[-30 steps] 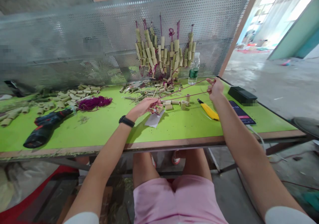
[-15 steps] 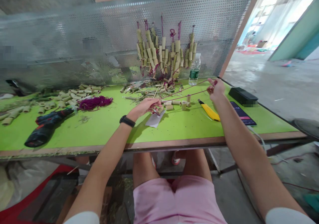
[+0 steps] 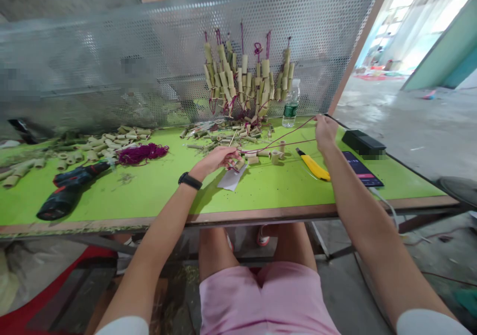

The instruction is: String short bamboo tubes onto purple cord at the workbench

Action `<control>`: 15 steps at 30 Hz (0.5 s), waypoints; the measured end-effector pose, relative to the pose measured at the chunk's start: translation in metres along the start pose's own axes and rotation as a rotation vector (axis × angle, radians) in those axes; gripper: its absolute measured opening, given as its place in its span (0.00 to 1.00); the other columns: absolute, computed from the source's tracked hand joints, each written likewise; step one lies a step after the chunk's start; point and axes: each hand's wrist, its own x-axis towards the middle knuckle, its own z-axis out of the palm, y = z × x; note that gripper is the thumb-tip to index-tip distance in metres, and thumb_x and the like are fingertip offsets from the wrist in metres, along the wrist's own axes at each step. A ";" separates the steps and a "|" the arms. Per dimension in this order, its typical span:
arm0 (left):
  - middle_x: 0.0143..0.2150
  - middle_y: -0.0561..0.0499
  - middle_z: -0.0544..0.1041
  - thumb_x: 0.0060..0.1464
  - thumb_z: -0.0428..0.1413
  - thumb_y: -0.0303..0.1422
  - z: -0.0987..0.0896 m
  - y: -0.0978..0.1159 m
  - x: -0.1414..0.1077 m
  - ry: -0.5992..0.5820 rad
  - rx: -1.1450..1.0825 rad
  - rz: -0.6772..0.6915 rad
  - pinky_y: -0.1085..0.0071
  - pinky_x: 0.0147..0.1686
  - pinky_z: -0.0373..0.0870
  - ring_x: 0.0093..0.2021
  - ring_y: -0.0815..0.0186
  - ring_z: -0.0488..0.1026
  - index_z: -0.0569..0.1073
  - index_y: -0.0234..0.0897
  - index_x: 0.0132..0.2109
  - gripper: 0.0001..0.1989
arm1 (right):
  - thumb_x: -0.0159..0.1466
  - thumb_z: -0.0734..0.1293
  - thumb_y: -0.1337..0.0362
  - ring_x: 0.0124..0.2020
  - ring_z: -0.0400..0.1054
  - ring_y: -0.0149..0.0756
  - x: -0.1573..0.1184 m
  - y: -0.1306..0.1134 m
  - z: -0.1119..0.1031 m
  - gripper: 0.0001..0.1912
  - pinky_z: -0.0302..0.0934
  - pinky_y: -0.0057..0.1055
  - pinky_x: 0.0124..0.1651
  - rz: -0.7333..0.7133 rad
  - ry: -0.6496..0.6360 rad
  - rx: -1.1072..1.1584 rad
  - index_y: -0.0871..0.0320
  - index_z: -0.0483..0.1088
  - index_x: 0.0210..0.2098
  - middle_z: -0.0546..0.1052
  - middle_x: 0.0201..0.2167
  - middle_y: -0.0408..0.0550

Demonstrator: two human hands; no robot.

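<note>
- The small bamboo piece (image 3: pixel 239 165) sits at the fingertips of the left hand (image 3: pixel 224 158), just above the table (image 3: pixel 156 191); call that the clock's centre, twelve toward the mesh panel (image 3: pixel 149 71).
- I see that hand's fingers pinched together on the piece and the purple cord (image 3: pixel 283 138).
- Two strands of cord run toward two o'clock, to the right hand (image 3: pixel 326 130), its fingers closed on the cord, fingertips partly hidden.
- At six, a pale paper scrap (image 3: pixel 230 180) lies just below the piece.
- Toward three: short bamboo tubes (image 3: pixel 275 157), then the yellow knife (image 3: pixel 316 167) and a phone (image 3: pixel 360 169), with a black box (image 3: pixel 363 143) just beyond the phone.
- Between one and two, a bottle (image 3: pixel 289 112) stands upright.
- At twelve, bamboo strings (image 3: pixel 244 65) hang against the mesh.
- Toward nine: a purple cord bundle (image 3: pixel 141 154), then a drill (image 3: pixel 70 190) on its side.
</note>
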 end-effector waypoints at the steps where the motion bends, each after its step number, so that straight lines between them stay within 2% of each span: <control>1: 0.41 0.43 0.87 0.67 0.64 0.38 0.000 0.000 0.000 0.005 -0.002 -0.003 0.75 0.23 0.67 0.24 0.74 0.73 0.80 0.33 0.35 0.14 | 0.70 0.68 0.64 0.25 0.58 0.35 -0.001 0.000 0.000 0.20 0.56 0.34 0.32 -0.046 0.033 -0.059 0.53 0.64 0.22 0.60 0.20 0.39; 3: 0.41 0.43 0.87 0.67 0.65 0.37 -0.001 0.000 0.001 0.010 -0.005 -0.007 0.75 0.24 0.68 0.24 0.74 0.72 0.80 0.33 0.35 0.13 | 0.69 0.70 0.64 0.29 0.62 0.37 -0.002 0.000 -0.001 0.19 0.58 0.35 0.36 -0.095 0.080 -0.144 0.53 0.66 0.22 0.63 0.21 0.40; 8: 0.41 0.43 0.87 0.70 0.62 0.34 -0.003 -0.002 0.004 -0.009 0.001 -0.013 0.74 0.27 0.71 0.24 0.74 0.72 0.82 0.32 0.36 0.13 | 0.68 0.69 0.64 0.30 0.65 0.38 -0.003 0.000 -0.001 0.15 0.60 0.35 0.39 -0.118 0.059 -0.188 0.54 0.69 0.24 0.65 0.22 0.39; 15: 0.34 0.44 0.84 0.66 0.61 0.29 -0.001 0.000 0.004 0.034 0.005 -0.019 0.76 0.24 0.68 0.24 0.73 0.72 0.78 0.33 0.30 0.13 | 0.70 0.65 0.65 0.28 0.61 0.37 0.004 0.002 -0.005 0.19 0.58 0.35 0.37 -0.056 0.173 -0.212 0.52 0.63 0.22 0.59 0.21 0.38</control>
